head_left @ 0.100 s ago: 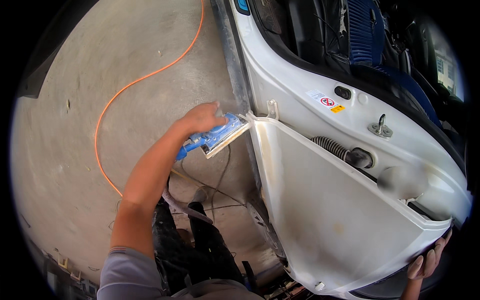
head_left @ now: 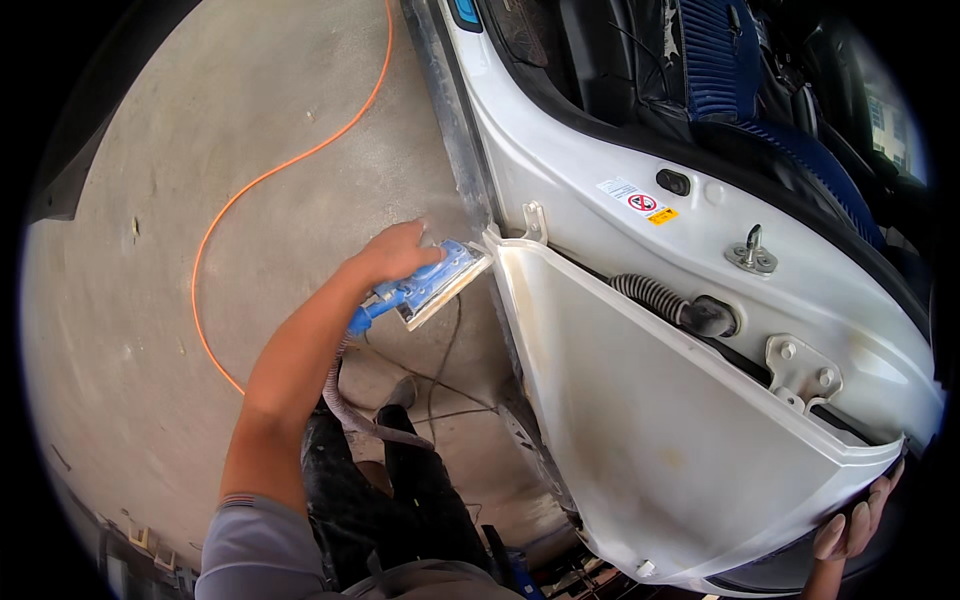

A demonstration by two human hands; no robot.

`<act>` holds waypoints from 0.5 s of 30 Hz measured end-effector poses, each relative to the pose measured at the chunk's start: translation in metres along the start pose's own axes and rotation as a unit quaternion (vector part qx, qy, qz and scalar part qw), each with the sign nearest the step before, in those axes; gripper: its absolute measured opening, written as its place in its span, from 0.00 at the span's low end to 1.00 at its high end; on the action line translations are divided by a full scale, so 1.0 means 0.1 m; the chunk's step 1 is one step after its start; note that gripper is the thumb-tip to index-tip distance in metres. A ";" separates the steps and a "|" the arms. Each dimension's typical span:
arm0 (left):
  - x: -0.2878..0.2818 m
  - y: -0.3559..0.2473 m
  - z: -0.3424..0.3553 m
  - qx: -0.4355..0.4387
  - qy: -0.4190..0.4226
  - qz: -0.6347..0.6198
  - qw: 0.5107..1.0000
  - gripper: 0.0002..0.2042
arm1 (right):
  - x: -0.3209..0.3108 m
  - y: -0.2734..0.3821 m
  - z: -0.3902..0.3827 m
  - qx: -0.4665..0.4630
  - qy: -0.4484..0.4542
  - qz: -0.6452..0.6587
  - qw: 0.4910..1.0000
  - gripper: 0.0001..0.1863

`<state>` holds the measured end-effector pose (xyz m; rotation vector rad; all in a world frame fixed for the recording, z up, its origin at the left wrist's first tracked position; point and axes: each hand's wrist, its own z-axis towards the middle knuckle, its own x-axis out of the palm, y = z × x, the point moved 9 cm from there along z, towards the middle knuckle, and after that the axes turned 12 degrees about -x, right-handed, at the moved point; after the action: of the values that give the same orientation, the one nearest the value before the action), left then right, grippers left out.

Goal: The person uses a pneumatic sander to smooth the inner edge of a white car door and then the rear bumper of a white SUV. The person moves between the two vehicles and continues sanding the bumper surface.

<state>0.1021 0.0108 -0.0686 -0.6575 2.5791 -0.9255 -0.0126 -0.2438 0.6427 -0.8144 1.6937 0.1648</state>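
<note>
My left hand (head_left: 398,252) is closed around a blue sander (head_left: 432,282) with a pale, flat pad, and a ribbed grey hose (head_left: 350,412) runs back from it toward my legs. The sander's far end is up against the upper corner of a white car door (head_left: 640,400), at its left edge; whether they touch is hard to tell. Tan and dull patches mark the door's surface. At the lower right, my right hand (head_left: 860,522) has its fingers curled over the door's far edge, with part of the hand hidden.
The white car body (head_left: 600,160) carries a metal latch striker (head_left: 752,252), a ribbed cable boot (head_left: 650,292) and a bolted hinge (head_left: 803,365). Blue and black seats (head_left: 722,60) show inside. An orange hose (head_left: 255,180) curves over the concrete floor (head_left: 130,300). Dark cords lie near my feet.
The car and door have shifted slightly left in view. My left hand and the sander sit a little further left and lower. My right hand stays on the door edge.
</note>
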 end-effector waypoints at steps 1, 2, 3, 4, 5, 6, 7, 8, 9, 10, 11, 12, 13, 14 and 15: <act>0.04 0.07 0.00 -0.013 0.009 -0.018 1.000 0.40 | 0.01 -0.01 -0.04 0.006 -0.001 0.000 1.000 0.20; 0.05 0.14 -0.01 -0.021 0.014 -0.047 0.999 0.42 | -0.03 -0.02 -0.07 0.011 0.003 0.000 1.000 0.21; 0.03 0.20 -0.05 -0.031 0.020 -0.074 0.997 0.43 | -0.03 -0.04 -0.08 0.023 0.007 0.006 1.000 0.21; 0.02 0.23 -0.05 -0.042 0.026 -0.101 0.994 0.44 | -0.02 -0.05 -0.08 0.027 0.010 0.010 1.000 0.21; 0.03 0.20 -0.04 -0.031 0.026 -0.089 0.995 0.44 | -0.02 -0.05 -0.09 0.033 0.015 0.014 0.999 0.22; -0.05 0.07 -0.06 -0.019 0.024 -0.077 0.997 0.44 | -0.01 -0.04 -0.05 0.031 0.017 0.015 0.999 0.22; -0.10 -0.03 -0.07 -0.007 0.022 -0.064 0.998 0.45 | 0.00 -0.04 -0.05 0.026 0.016 0.018 0.999 0.22; -0.13 -0.07 -0.05 -0.004 0.023 -0.048 0.999 0.42 | 0.00 -0.03 -0.03 0.021 0.016 0.021 0.999 0.22; -0.16 -0.11 -0.01 0.001 0.021 -0.035 0.999 0.40 | 0.01 -0.04 -0.02 0.010 0.013 0.024 1.000 0.22; -0.19 -0.14 0.03 0.005 0.019 -0.023 1.000 0.38 | -0.01 -0.06 -0.05 0.017 0.023 0.030 0.999 0.21; -0.21 -0.18 0.07 0.013 0.034 -0.017 0.999 0.38 | -0.01 -0.07 -0.10 0.026 0.029 0.034 0.999 0.20; -0.22 -0.19 0.11 0.017 0.048 -0.012 0.999 0.38 | -0.03 -0.12 -0.22 0.052 0.049 0.044 0.996 0.18; -0.22 -0.22 0.15 0.023 0.066 -0.004 0.998 0.38 | -0.03 -0.13 -0.31 0.048 0.048 0.053 0.996 0.17; -0.26 -0.24 0.21 0.021 0.058 0.010 0.998 0.38 | -0.03 -0.16 -0.40 0.040 0.045 0.062 0.996 0.16; -0.27 -0.25 0.25 0.018 0.054 0.024 0.998 0.37 | -0.04 -0.15 -0.46 0.001 0.022 0.072 0.997 0.17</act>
<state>0.1438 -0.0046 -0.0667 -0.5485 2.6526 -1.0164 -0.0401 -0.2768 0.6648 -0.7000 1.7942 0.2458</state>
